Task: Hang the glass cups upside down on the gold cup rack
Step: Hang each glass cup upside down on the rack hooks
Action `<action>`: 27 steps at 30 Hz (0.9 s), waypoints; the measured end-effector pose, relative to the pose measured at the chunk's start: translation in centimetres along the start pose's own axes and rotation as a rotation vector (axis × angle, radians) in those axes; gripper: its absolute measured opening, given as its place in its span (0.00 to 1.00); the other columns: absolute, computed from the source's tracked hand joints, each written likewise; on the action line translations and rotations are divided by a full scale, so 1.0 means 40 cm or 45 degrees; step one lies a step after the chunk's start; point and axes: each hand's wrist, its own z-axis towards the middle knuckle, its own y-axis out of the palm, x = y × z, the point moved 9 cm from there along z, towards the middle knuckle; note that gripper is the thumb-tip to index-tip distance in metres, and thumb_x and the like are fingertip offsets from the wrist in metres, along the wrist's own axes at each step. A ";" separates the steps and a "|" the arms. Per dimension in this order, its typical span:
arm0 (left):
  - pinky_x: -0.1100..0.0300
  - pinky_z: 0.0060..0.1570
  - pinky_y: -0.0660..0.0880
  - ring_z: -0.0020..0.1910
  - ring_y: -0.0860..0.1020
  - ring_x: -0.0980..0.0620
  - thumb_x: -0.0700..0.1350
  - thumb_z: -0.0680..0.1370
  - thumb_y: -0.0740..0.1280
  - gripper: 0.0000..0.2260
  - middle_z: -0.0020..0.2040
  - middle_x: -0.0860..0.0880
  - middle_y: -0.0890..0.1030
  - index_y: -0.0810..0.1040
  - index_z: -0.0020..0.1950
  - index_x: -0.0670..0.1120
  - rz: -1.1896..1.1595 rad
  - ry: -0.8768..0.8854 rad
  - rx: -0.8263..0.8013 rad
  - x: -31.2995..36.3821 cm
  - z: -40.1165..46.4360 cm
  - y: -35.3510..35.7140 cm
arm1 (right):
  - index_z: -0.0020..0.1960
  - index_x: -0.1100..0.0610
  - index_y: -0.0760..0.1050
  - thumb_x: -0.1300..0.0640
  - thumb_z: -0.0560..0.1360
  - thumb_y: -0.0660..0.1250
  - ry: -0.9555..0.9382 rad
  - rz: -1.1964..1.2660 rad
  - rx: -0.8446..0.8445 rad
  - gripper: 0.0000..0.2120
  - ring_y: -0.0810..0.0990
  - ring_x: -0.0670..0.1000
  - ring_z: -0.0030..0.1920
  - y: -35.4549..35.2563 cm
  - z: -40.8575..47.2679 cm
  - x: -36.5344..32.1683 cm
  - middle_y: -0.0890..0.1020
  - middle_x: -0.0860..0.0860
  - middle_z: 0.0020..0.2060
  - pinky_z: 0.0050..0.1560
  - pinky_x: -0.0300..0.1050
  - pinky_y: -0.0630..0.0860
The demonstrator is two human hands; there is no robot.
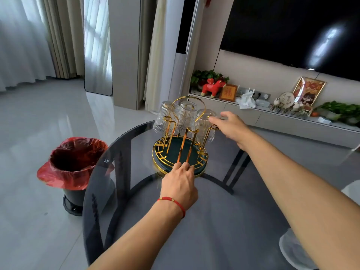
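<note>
Your round, dark glass tabletop (pixel 224 221) carries just one thing: the gold cup rack (pixel 180 151) with its dark green base, standing upright near the far edge. Through the glass you see the black legs.

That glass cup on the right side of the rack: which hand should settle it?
Probably the right hand: its fingertips already reach the rightmost glass cup. The left hand is low at the gold cup rack base, apparently steadying it.
</note>
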 end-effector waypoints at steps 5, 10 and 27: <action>0.50 0.63 0.77 0.69 0.68 0.45 0.43 0.76 0.65 0.23 0.69 0.46 0.74 0.70 0.71 0.43 0.050 0.022 -0.022 0.007 -0.018 0.009 | 0.56 0.49 0.85 0.51 0.81 0.67 -0.253 -0.159 0.233 0.10 0.82 0.48 0.53 -0.119 -0.225 0.069 0.86 0.41 0.48 0.51 0.41 0.72; 0.51 0.74 0.65 0.75 0.64 0.43 0.45 0.73 0.68 0.30 0.75 0.43 0.70 0.67 0.75 0.41 -0.006 0.046 -0.088 0.028 -0.041 0.020 | 0.48 0.55 0.86 0.60 0.78 0.70 -0.440 -0.507 0.386 0.06 0.83 0.55 0.52 -0.186 -0.476 0.189 0.89 0.48 0.46 0.56 0.49 0.76; 0.55 0.59 0.81 0.61 0.78 0.53 0.42 0.76 0.71 0.22 0.62 0.50 0.82 0.75 0.70 0.52 -0.594 0.221 -0.345 0.239 -0.140 0.053 | 0.47 0.50 0.82 0.44 0.80 0.62 -0.069 -1.260 0.433 0.13 0.75 0.55 0.56 -0.234 -0.675 0.309 0.86 0.47 0.47 0.54 0.54 0.64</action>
